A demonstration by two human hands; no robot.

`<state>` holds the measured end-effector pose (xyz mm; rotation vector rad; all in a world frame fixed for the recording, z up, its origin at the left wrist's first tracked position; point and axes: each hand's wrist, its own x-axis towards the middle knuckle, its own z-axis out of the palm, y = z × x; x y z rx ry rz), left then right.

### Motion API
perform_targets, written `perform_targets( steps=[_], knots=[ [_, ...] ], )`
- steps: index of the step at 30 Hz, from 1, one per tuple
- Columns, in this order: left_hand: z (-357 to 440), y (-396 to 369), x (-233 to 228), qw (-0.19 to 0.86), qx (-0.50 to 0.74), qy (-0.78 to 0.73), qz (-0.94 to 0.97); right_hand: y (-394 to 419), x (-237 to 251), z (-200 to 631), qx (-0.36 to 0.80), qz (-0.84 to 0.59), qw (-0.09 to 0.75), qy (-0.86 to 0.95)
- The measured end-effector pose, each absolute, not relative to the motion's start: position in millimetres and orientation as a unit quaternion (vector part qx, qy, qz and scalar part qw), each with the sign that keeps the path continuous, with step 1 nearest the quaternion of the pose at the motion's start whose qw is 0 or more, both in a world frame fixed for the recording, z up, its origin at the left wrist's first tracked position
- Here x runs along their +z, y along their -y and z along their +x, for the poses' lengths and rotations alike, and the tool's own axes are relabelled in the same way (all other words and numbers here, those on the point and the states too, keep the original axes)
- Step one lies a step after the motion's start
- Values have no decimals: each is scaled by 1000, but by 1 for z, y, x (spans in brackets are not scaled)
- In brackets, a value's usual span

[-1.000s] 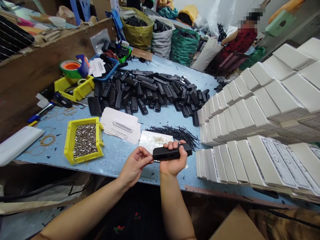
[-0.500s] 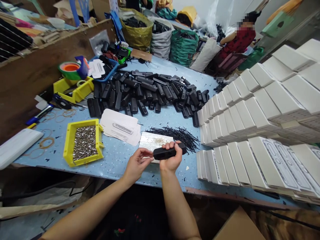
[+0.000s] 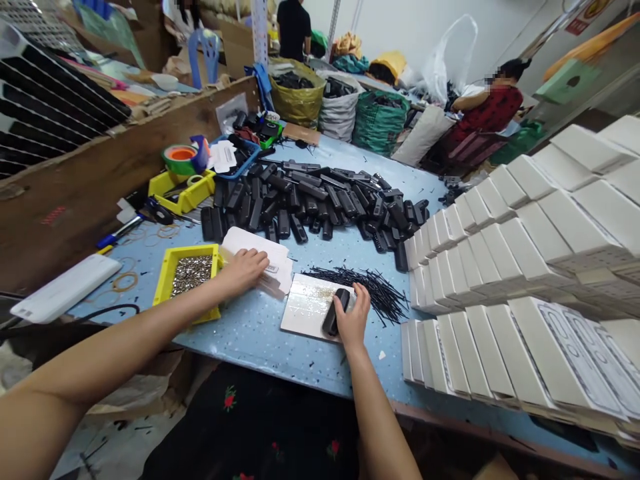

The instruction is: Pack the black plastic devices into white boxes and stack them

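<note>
Here, one black case [image 3: 332, 323], on the white board [image 3: 303, 310]: likely light, stiff, smooth; best grasped by its long sides. Right hand [image 3: 355, 321]: thumb against case, fingers curved, grip unclear. Left hand [image 3: 245, 270]: over white cards [image 3: 253, 241], pinch indiscernible.

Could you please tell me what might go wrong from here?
The left forearm crosses over the yellow bin while the left hand is on the white cards; a bump might spill the small metal pieces.
The left hand might also lift several stacked cards together.
The right hand is at a black casing on the white board, close to loose black rods; a careless sweep could scatter them.
</note>
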<state>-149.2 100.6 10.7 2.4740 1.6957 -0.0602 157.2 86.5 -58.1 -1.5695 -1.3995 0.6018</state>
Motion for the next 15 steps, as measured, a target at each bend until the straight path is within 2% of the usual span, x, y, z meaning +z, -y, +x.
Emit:
perform_targets(
  steps=[2, 5, 7, 9, 12, 15],
  knots=[
    [-148, -94, 36, 151, -5, -529, 835, -73, -45, 155, 192, -597, 480, 614],
    [-132, -68, 68, 402, 96, -461, 785, -47, -5, 139, 128, -450, 531, 707],
    [-111, -44, 73, 561, 159, -415, 698, -34, 23, 123, 64, -363, 515, 774],
    [-88, -21, 63, 657, 195, -396, 610, -27, 39, 110, 11, -339, 460, 821],
    [-68, 3, 33, 700, 269, -399, 528, -21, 38, 107, 24, -347, 396, 850],
    [-71, 13, 12, 641, 260, -451, 564, -12, 23, 121, 134, -344, 319, 873]
  ],
)
